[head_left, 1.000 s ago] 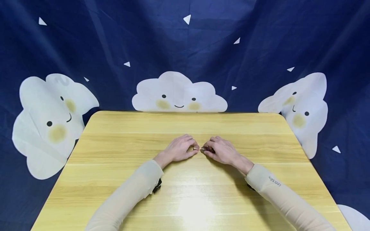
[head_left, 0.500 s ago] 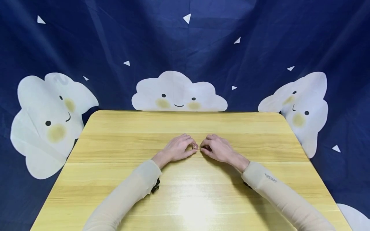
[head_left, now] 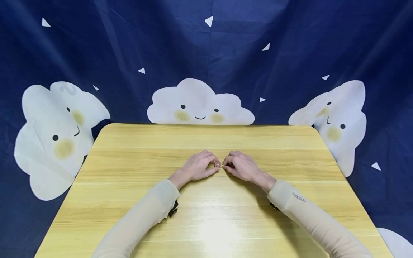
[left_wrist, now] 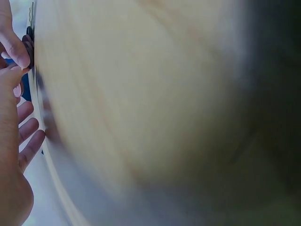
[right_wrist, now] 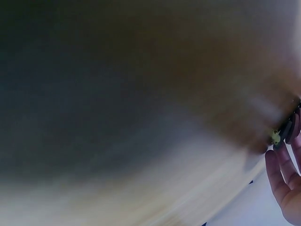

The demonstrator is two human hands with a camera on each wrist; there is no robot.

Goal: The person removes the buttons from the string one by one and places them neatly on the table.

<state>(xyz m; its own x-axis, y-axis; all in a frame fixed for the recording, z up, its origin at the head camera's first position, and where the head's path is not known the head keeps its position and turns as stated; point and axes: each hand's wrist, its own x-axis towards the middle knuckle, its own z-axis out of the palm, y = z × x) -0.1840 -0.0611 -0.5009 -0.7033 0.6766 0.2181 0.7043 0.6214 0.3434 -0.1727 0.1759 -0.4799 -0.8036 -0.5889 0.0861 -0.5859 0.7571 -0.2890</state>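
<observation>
Over the middle of the table [head_left: 209,200], my left hand [head_left: 200,165] and right hand [head_left: 242,166] face each other, fingertips nearly meeting. The left thumb and forefinger pinch a small round thing [head_left: 217,165] with a golden glint; its kind I cannot tell. From the right fingertips a thin brass-coloured key blade [head_left: 223,165] points left. The left wrist view shows a toothed golden edge [left_wrist: 31,13] above dark pieces [left_wrist: 29,40] at the fingers. In the right wrist view, a yellowish metal piece [right_wrist: 275,137] sits beside black parts [right_wrist: 288,128]; the fingers hide the rest.
The wooden tabletop has rounded far corners, and a dark blue curtain [head_left: 232,46] with white cloud prints [head_left: 200,104] hangs behind it. Pale sleeves cover both forearms, with a black strap part [head_left: 173,209] under the left cuff. Both wrist views are largely blurred.
My right hand has shifted slightly left and turned, bringing the thin brass-coloured blade into the gap by the left fingertips. The left hand has barely moved and keeps its pinch.
</observation>
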